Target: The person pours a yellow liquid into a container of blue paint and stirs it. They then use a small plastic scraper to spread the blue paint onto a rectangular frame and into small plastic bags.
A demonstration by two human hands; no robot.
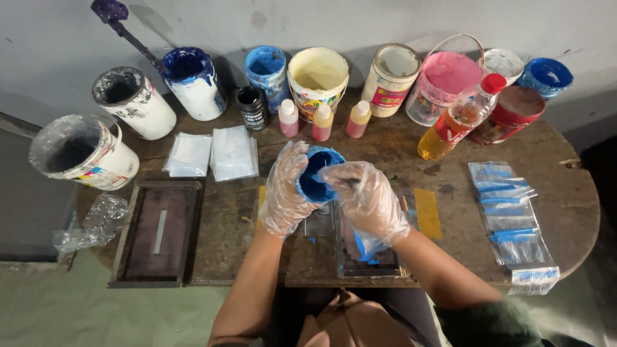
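Head view looks down on a worn wooden worktop [565, 193]. At the far left, three paint buckets [132, 103] stand in a loose row, one with a purple-stained stirring stick [125, 29] leaning out of it. Nearer on the left lies a dark framed printing screen [159, 232], with crumpled clear plastic [96, 222] just beside it and two flat clear bags [212, 153] farther back.

Left hand [283, 189], in a thin clear glove, comes up from the near edge with the forearm angled inward. Its fingers curl around the left side of a small blue paint tub [316, 175], so this grip is closed on the tub and holds it tilted, mouth toward the right, above the middle of the worktop. Right hand [366, 199], also gloved, meets it from the right, wrist bent and fingers bunched at the tub's opening; whether that grip pinches anything I cannot tell. Below both hands sits a small framed screen [366, 257] smeared with blue.

Behind them stand three small bottles [321, 121], then more paint tubs, a pink bucket [447, 80] and a bottle of amber liquid [459, 119]. At the right lies a row of clear packets [511, 215] with blue contents.
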